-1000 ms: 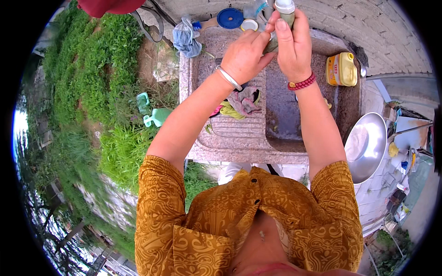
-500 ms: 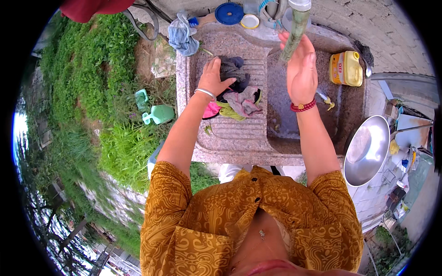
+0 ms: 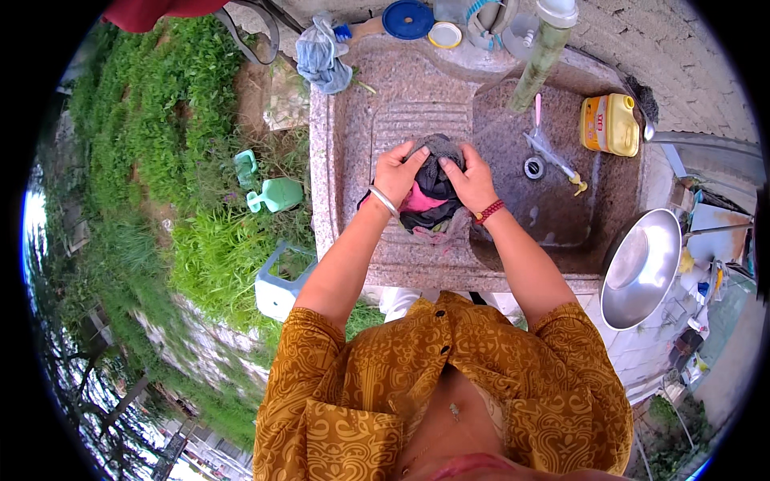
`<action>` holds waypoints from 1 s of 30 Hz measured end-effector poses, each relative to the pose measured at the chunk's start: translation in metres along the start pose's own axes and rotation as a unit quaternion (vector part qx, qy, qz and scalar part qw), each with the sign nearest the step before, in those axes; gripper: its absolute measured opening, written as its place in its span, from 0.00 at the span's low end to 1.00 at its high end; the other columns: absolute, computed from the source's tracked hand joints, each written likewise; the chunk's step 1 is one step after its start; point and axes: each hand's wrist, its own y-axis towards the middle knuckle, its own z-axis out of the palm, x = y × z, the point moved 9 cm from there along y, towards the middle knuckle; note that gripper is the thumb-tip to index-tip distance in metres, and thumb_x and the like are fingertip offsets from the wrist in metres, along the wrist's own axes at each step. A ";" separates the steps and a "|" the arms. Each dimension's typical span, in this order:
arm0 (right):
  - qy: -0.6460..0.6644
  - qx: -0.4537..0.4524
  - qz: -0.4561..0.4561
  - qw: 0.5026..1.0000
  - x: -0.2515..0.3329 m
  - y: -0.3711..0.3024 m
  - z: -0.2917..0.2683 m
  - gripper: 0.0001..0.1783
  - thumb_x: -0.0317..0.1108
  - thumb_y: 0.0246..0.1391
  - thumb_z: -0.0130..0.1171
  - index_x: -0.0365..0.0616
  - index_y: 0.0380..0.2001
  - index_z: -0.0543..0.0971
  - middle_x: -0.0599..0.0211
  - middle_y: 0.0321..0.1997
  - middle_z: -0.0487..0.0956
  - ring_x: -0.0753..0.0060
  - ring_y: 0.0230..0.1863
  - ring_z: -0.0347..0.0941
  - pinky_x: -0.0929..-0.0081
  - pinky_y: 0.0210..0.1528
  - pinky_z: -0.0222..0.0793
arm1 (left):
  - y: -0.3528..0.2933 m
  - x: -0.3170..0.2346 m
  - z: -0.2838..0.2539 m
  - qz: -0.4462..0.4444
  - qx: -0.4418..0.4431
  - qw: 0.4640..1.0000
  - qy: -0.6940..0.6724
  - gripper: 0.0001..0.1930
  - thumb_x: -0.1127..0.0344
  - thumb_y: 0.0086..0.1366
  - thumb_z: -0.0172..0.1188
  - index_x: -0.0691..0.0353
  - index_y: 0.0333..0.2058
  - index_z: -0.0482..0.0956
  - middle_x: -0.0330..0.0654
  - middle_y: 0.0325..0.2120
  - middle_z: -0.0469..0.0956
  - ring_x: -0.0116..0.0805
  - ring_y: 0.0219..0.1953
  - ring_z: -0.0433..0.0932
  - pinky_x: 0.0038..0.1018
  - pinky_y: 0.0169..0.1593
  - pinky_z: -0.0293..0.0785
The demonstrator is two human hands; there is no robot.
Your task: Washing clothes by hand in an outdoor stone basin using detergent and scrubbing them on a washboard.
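Right hand (image 3: 473, 180) has dropped from the tall green bottle (image 3: 543, 54) to join the left hand (image 3: 397, 172) on the dark cloth bundle (image 3: 433, 188); both hands clamp its top edge, fingers curled; the bundle sits on the ribbed washboard (image 3: 417, 120) of the stone sink (image 3: 561, 216); bottle stands at the back ledge.

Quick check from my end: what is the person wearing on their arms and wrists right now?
Both forearms are bare. Short mustard-yellow sleeves with a swirling tonal pattern end above the elbows. The left hand has a plain silver bangle at the wrist. The right hand has a red beaded bracelet. No gloves and no rings that I can make out.
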 end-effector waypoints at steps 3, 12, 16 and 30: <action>0.068 -0.068 -0.068 0.993 0.026 0.011 -0.030 0.14 0.29 0.47 0.61 0.38 0.37 0.73 0.60 0.30 0.76 0.74 0.31 0.72 0.74 0.35 0.68 | -0.003 -0.062 0.004 0.151 -0.016 0.982 0.114 0.07 0.73 0.55 0.64 0.69 0.32 0.78 0.42 0.24 0.76 0.24 0.29 0.72 0.23 0.33 0.69; -0.255 0.136 -0.116 0.950 0.026 -0.012 0.001 0.17 0.35 0.40 0.67 0.44 0.36 0.76 0.55 0.63 0.60 0.46 0.59 0.58 0.60 0.59 0.58 | -0.018 -0.008 -0.037 0.202 0.133 0.714 0.658 0.18 0.67 0.50 0.62 0.59 0.42 0.74 0.50 0.38 0.72 0.52 0.46 0.70 0.40 0.51 0.68; -0.169 0.198 -0.055 0.964 0.012 -0.044 -0.013 0.22 0.42 0.43 0.66 0.45 0.41 0.74 0.54 0.64 0.59 0.48 0.64 0.55 0.61 0.63 0.53 | -0.033 -0.033 -0.014 0.207 0.098 0.735 0.639 0.24 0.66 0.46 0.65 0.60 0.44 0.71 0.50 0.46 0.69 0.49 0.53 0.65 0.42 0.55 0.63; -0.114 -0.027 -0.219 0.969 0.054 -0.013 -0.051 0.16 0.18 0.42 0.55 0.42 0.38 0.76 0.59 0.42 0.74 0.58 0.44 0.72 0.72 0.44 0.68 | -0.010 -0.038 -0.006 0.232 0.071 0.892 0.381 0.16 0.70 0.48 0.58 0.70 0.38 0.75 0.49 0.28 0.76 0.53 0.33 0.74 0.31 0.40 0.72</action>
